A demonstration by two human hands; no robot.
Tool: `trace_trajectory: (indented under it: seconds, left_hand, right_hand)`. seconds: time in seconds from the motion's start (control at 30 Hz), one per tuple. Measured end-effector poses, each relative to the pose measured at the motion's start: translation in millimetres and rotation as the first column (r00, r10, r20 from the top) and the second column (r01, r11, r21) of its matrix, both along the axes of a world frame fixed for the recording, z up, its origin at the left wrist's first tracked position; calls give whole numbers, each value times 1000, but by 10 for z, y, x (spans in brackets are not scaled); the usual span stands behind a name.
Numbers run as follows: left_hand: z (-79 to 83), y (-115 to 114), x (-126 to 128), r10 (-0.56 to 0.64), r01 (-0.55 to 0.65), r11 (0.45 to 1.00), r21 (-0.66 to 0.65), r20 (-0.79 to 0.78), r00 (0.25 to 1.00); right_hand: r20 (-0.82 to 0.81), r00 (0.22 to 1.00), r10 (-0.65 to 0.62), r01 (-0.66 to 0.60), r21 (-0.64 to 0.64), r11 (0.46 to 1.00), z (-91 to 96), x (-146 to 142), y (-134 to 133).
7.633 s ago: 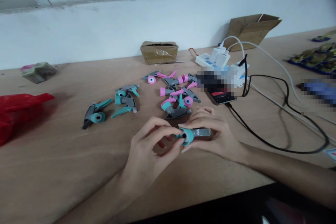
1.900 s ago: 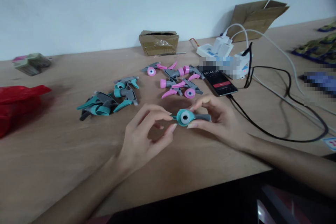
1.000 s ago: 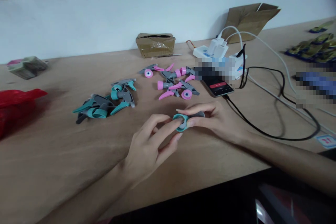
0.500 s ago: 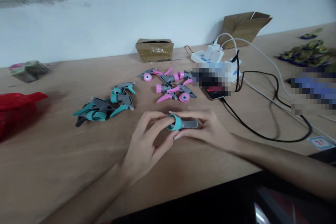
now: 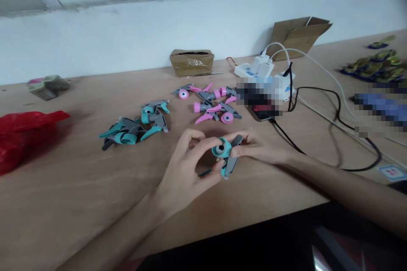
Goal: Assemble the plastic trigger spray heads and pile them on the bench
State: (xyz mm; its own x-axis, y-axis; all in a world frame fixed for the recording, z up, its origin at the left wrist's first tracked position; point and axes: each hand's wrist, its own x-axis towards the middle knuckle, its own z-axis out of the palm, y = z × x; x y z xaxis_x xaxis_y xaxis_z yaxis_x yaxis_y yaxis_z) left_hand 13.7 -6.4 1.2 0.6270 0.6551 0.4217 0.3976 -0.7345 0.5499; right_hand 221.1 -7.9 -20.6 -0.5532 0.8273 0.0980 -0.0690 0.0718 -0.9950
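Note:
Between my two hands is a grey and teal trigger spray head (image 5: 231, 164), its teal collar turned toward me so that the opening shows. My left hand (image 5: 190, 169) pinches the collar with the fingertips. From the other side, my right hand (image 5: 254, 147) grips the grey body, thumb across it; its other fingers are partly hidden. Beyond my left hand lies a small heap of teal and grey spray heads (image 5: 127, 131). Several pink and grey spray heads (image 5: 208, 108) lie farther back, in front of my hands.
A red plastic bag (image 5: 25, 139) lies at the left, with a wrapped bundle (image 5: 49, 87) behind it. Cardboard boxes (image 5: 192, 64) stand by the wall. A power strip (image 5: 244, 70), cables and a phone (image 5: 261, 114) occupy the right. Gold and blue pieces (image 5: 375, 67) are piled far right.
The spray head has been turned in my hands: its collar opening now faces me and the grey body tilts upright. My hands have shifted slightly right in the view.

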Motion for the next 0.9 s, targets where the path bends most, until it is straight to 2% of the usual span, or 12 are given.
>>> trace_trajectory:
  seconds: [0.1,0.2,0.3,0.53,0.7,0.9]
  left_hand:
    - [2,-18,-12,-23,21,997,-74,-24,999]
    - [-4,-19,-12,-55,55,987,-148,1,998]
    - [-21,-14,-7,-52,53,985,-166,15,999]
    - [-86,-11,15,-39,46,988,-150,50,998]
    - [-117,-31,38,-37,66,962,-264,112,993]
    - [-115,-66,29,-5,60,925,-376,146,989]
  right_hand:
    - [-97,994,59,-67,-79,995,-91,38,49]
    - [-138,990,-5,-17,-154,988,-157,35,69]
    - [-98,994,-53,35,-181,983,-191,18,69]
    - [-44,998,-34,26,-154,988,-181,10,60]
    - [38,999,17,-15,-65,998,-99,1,62]
    - [86,996,30,-28,-18,999,-61,1,77]
